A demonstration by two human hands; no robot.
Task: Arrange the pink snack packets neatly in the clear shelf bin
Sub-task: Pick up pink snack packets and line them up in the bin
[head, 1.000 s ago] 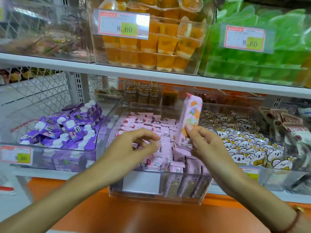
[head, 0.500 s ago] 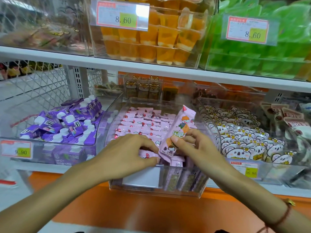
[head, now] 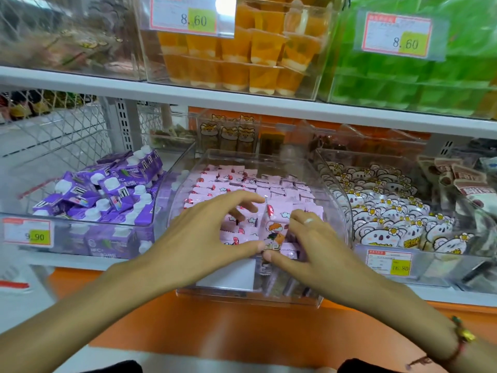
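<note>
Now Both Hands Are in the Pink Packet Bin

Both arms reach forward over the front edge of the clear bin (head: 269, 298). The left hand (head: 207, 238) is spread wide, palm down, with its fingers resting on the pink snack packets (head: 242, 184) near the front. The right hand (head: 309, 249) pinches one pink packet (head: 274, 227) with bent fingers and thumb. That packet leans among the others at the front of the bin, by the right wall.
</note>
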